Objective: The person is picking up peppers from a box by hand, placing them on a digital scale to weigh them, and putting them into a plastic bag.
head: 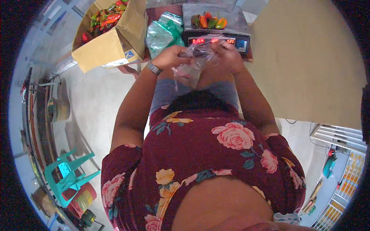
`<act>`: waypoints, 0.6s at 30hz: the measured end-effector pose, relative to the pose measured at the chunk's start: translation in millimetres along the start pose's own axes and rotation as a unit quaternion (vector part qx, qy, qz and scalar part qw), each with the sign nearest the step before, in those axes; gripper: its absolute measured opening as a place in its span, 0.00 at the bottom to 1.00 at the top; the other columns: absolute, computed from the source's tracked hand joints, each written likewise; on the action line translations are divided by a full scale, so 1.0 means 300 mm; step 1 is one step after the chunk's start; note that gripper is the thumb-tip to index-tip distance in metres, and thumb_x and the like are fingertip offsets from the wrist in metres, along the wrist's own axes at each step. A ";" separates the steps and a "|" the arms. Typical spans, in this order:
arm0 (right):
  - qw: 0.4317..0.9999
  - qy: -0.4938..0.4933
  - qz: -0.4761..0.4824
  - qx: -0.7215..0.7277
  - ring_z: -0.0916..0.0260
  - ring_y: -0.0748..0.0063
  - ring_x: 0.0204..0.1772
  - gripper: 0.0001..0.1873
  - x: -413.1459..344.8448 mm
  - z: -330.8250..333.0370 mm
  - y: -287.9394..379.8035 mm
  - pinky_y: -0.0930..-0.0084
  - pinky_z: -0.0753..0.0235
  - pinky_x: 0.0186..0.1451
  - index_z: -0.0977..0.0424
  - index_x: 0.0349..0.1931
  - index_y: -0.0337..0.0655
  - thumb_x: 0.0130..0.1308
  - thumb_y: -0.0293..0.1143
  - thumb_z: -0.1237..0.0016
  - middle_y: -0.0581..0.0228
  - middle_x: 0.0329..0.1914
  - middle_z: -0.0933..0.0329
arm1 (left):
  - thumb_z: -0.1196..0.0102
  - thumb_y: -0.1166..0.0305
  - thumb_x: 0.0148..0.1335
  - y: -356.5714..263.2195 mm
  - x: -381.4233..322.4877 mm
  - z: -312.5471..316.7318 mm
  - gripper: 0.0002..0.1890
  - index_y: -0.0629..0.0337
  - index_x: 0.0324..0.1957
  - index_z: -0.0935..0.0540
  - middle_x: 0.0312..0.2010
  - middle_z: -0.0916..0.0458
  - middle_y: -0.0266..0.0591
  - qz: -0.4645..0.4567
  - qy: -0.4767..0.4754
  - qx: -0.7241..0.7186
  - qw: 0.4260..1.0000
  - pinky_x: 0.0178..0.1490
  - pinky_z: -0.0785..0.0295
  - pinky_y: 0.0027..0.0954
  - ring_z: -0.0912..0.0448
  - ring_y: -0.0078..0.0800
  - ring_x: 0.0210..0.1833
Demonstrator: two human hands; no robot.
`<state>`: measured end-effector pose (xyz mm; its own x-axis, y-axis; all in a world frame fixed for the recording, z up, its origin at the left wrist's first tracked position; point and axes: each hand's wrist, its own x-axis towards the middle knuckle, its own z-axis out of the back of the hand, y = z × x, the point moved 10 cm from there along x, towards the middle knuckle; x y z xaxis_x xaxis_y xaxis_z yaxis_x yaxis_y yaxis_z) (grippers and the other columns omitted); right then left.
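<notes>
Both hands are raised over my lap, in front of a digital scale [217, 31]. My left hand [173, 57], with a metal watch at its wrist, pinches one side of a clear plastic bag [192, 68]. At the bag's other side, my right hand [227, 56] grips the plastic; its fingers are blurred. The lower part of the bag hangs down, and I cannot tell whether anything is inside. Several red, orange and green peppers [212, 22] lie on the scale's metal pan [240, 24]. Red lit digits show on its front, partly covered by the bag and right hand.
A cardboard box [98, 56] of peppers [108, 21] stands at the left, beside green and clear plastic bags [164, 34]. A broad tan tabletop [303, 63] spans the right. At the lower left, a turquoise plastic stool [70, 176] is on the tiled floor [95, 98].
</notes>
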<state>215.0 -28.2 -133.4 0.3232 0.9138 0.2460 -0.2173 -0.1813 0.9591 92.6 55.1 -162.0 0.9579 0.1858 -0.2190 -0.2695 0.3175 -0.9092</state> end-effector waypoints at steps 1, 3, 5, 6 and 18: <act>0.985 -0.059 -0.144 0.070 0.30 0.78 0.35 0.11 -0.015 0.066 -0.083 0.80 0.31 0.38 0.27 0.37 0.37 0.61 0.34 0.56 0.69 0.31 0.26 | 0.44 0.62 0.54 -0.002 -0.006 0.014 0.12 0.58 0.36 0.21 0.26 0.24 0.26 0.000 0.001 0.001 1.000 0.27 0.35 0.21 0.30 0.15 0.27; 0.984 -0.090 -0.147 0.033 0.31 0.81 0.31 0.11 -0.016 0.150 -0.067 0.81 0.32 0.33 0.27 0.36 0.37 0.61 0.35 0.56 0.71 0.28 0.27 | 0.43 0.64 0.52 -0.010 -0.035 0.061 0.11 0.59 0.34 0.21 0.25 0.24 0.28 -0.014 -0.013 0.114 0.993 0.26 0.35 0.21 0.30 0.16 0.25; 0.981 -0.120 -0.154 -0.003 0.33 0.84 0.28 0.11 -0.040 0.210 -0.075 0.83 0.33 0.29 0.27 0.36 0.38 0.61 0.36 0.56 0.73 0.26 0.28 | 0.43 0.65 0.52 0.038 -0.075 0.101 0.10 0.60 0.33 0.22 0.24 0.24 0.29 -0.006 -0.018 0.086 0.996 0.27 0.34 0.21 0.30 0.17 0.26; 0.976 -0.132 -0.172 0.008 0.33 0.82 0.29 0.12 -0.058 0.228 -0.094 0.82 0.32 0.32 0.26 0.35 0.38 0.61 0.38 0.56 0.71 0.27 0.27 | 0.43 0.66 0.52 0.067 -0.094 0.123 0.09 0.61 0.32 0.22 0.24 0.24 0.31 0.000 -0.025 0.057 0.998 0.28 0.34 0.22 0.29 0.18 0.26; 0.975 0.002 -0.202 0.092 0.34 0.73 0.50 0.22 -0.209 -0.034 -0.156 0.74 0.31 0.50 0.37 0.51 0.38 0.57 0.36 0.51 0.65 0.44 0.31 | 0.44 0.68 0.53 0.322 -0.270 0.257 0.08 0.62 0.32 0.21 0.23 0.24 0.32 0.045 -0.242 -0.074 0.966 0.28 0.34 0.20 0.29 0.18 0.24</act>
<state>195.5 -73.2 -195.2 0.3437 0.9258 -0.1573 0.0957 0.1322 0.9866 -18.8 142.4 -204.6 0.7631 0.6308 -0.1407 -0.2980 0.1502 -0.9427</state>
